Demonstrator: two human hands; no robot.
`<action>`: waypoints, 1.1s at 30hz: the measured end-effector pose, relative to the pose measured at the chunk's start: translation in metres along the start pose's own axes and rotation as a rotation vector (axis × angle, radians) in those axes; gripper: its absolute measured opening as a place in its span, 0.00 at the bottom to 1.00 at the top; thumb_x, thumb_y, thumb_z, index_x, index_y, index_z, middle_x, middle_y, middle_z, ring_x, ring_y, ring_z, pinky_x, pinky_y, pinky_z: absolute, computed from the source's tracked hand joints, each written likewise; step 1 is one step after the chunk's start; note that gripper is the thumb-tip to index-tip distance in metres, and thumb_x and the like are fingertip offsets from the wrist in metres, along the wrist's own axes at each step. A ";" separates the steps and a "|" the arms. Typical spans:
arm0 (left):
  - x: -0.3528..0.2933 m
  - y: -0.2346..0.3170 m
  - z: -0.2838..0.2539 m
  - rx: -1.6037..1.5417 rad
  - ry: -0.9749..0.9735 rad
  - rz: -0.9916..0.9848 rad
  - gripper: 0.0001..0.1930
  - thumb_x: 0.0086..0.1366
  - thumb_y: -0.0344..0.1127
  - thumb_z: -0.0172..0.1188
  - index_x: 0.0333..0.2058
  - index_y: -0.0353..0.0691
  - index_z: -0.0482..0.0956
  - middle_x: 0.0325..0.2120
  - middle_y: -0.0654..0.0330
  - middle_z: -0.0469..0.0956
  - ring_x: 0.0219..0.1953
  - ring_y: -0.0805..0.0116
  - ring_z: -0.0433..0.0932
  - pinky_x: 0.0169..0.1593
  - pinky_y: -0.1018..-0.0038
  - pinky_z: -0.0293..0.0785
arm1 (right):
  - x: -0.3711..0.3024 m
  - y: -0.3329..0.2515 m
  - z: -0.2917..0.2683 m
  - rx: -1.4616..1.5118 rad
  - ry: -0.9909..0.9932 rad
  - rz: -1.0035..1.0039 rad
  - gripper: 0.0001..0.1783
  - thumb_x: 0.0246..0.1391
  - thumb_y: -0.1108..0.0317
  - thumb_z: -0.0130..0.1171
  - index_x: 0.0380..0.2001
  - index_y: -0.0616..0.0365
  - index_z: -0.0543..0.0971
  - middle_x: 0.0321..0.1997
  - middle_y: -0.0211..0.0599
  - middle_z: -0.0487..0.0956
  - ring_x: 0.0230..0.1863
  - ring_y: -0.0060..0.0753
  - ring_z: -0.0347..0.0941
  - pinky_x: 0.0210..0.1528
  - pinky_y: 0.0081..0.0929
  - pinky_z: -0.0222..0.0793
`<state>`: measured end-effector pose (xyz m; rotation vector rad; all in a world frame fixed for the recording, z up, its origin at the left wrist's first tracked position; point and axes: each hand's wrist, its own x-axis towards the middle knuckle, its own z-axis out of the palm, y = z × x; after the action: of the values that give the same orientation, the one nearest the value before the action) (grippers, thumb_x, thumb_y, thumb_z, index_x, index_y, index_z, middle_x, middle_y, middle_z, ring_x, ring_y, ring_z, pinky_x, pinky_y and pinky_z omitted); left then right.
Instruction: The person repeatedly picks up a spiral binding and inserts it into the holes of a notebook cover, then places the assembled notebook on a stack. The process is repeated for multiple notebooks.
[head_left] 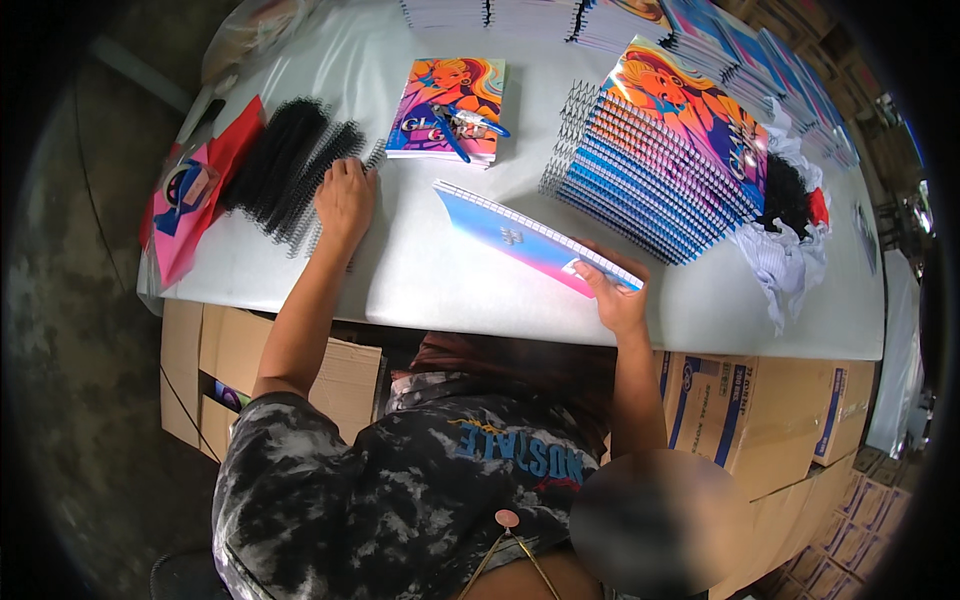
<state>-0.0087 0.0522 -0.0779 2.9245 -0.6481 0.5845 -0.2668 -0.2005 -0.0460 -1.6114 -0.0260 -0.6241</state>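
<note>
My right hand [618, 292] grips the right end of an unbound notebook [530, 240], thumb on its blue-and-pink cover. A row of punched holes runs along the notebook's upper edge, which slants down to the right above the table. On the left, my left hand [345, 205] rests at the edge of a pile of black spiral binding coils [280, 165]. Its fingers are bent down and closed around a coil at the pile's right side; the fingertips are partly hidden.
Blue-handled pliers [455, 125] lie on a stack of colourful notebooks [410, 140]. A fanned stack of coil-bound notebooks [650, 170] sits to the right, beside crumpled cloth [780, 270]. A roll of tape [190, 188] lies on red and pink sheets at far left. Cardboard boxes [760, 410] stand below the table.
</note>
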 end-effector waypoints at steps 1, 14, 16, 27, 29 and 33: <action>0.003 -0.005 0.005 0.007 0.029 0.002 0.14 0.58 0.45 0.55 0.34 0.40 0.73 0.32 0.55 0.73 0.38 0.58 0.74 0.41 0.61 0.71 | 0.000 0.001 -0.001 0.003 -0.010 0.016 0.13 0.49 0.76 0.60 0.40 0.69 0.77 0.35 0.38 0.80 0.34 0.20 0.73 0.38 0.18 0.69; 0.055 -0.017 -0.036 -0.813 -0.035 -0.106 0.16 0.60 0.43 0.52 0.39 0.37 0.76 0.27 0.56 0.77 0.30 0.66 0.75 0.37 0.71 0.71 | 0.001 0.001 -0.002 -0.014 0.038 0.045 0.14 0.50 0.78 0.58 0.42 0.66 0.77 0.39 0.35 0.80 0.36 0.19 0.73 0.39 0.16 0.69; 0.041 0.012 -0.069 -1.140 -0.250 0.046 0.15 0.63 0.41 0.49 0.39 0.35 0.72 0.24 0.63 0.70 0.25 0.74 0.66 0.33 0.77 0.64 | 0.000 0.009 -0.008 -0.014 0.091 0.053 0.14 0.50 0.78 0.59 0.42 0.66 0.77 0.40 0.34 0.79 0.36 0.18 0.72 0.41 0.16 0.69; 0.000 0.053 -0.097 -1.139 -0.563 0.194 0.18 0.67 0.46 0.47 0.31 0.35 0.75 0.22 0.65 0.70 0.28 0.78 0.65 0.35 0.80 0.64 | 0.006 0.005 -0.010 -0.047 0.069 0.085 0.14 0.49 0.79 0.59 0.42 0.66 0.77 0.38 0.34 0.80 0.35 0.17 0.72 0.39 0.17 0.69; 0.003 0.055 -0.098 -1.182 -0.597 0.142 0.19 0.67 0.47 0.47 0.30 0.35 0.75 0.20 0.65 0.69 0.26 0.79 0.64 0.32 0.81 0.62 | 0.005 0.003 -0.010 -0.037 0.064 0.108 0.14 0.49 0.79 0.58 0.42 0.66 0.78 0.38 0.35 0.80 0.33 0.17 0.72 0.37 0.16 0.69; 0.014 0.054 -0.106 -1.346 -0.730 0.031 0.17 0.65 0.46 0.51 0.30 0.35 0.75 0.20 0.66 0.69 0.24 0.80 0.62 0.30 0.83 0.60 | 0.010 -0.002 -0.008 -0.106 0.013 -0.027 0.14 0.49 0.80 0.58 0.42 0.66 0.78 0.37 0.36 0.80 0.32 0.17 0.72 0.35 0.15 0.68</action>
<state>-0.0571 0.0153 0.0258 1.7164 -0.7070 -0.7283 -0.2626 -0.2110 -0.0401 -1.7120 -0.0051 -0.6666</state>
